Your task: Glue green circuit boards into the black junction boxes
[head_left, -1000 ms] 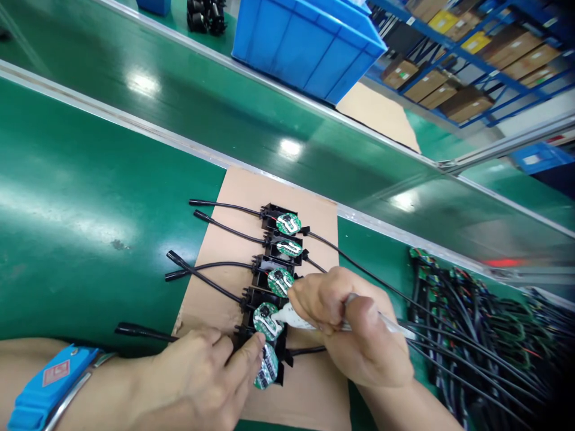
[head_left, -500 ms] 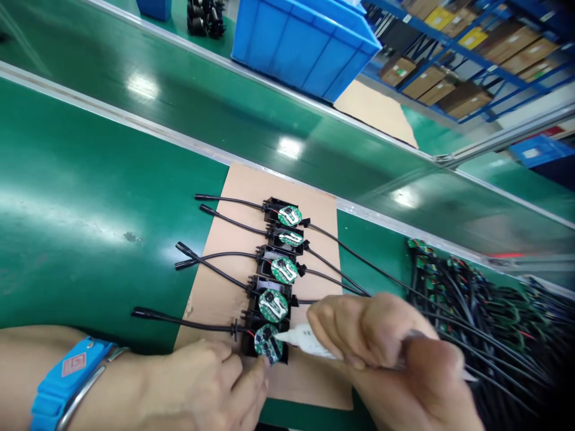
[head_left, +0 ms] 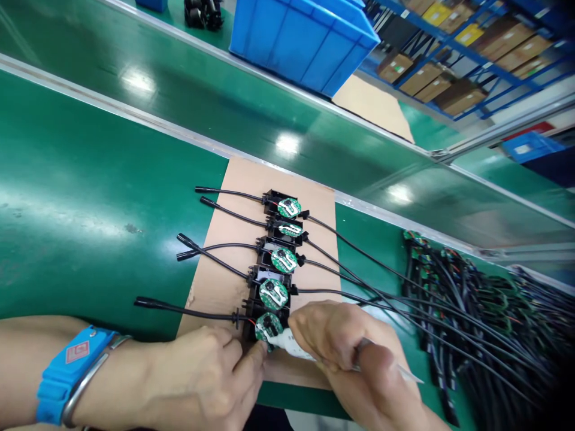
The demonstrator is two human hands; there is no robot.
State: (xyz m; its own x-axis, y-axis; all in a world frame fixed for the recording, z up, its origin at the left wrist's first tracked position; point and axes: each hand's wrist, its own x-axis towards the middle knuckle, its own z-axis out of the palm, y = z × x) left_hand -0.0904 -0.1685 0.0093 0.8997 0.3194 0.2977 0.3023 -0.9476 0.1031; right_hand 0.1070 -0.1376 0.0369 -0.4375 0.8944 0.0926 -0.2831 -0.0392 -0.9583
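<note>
My right hand point(head_left: 354, 347) is closed around a white squeeze tube point(head_left: 294, 344), its nozzle tip at the nearest round green circuit board point(head_left: 268, 326). Thumb and fingers of my left hand point(head_left: 215, 371) pinch that board's lower edge. The board sits over a black housing point(head_left: 249, 329), with a black cable point(head_left: 186, 311) running off to the left. Beyond it, several more housings stand in a row, each with a round board point(head_left: 274, 293) bearing a white paste line. A blue wrist strap point(head_left: 74, 374) and a metal bangle circle my left wrist.
A brown cardboard sheet point(head_left: 215, 263) lies under the row on the green bench. Many black cables with boards point(head_left: 467, 299) are heaped at the right. Behind the metal-edged partition are a blue crate point(head_left: 300, 48) and shelves of boxes point(head_left: 462, 99).
My right hand and the tube have shifted left and slightly down, the nozzle tip moving along the nearest board toward its lower edge. My left hand stays at the board. The view has shifted slightly.
</note>
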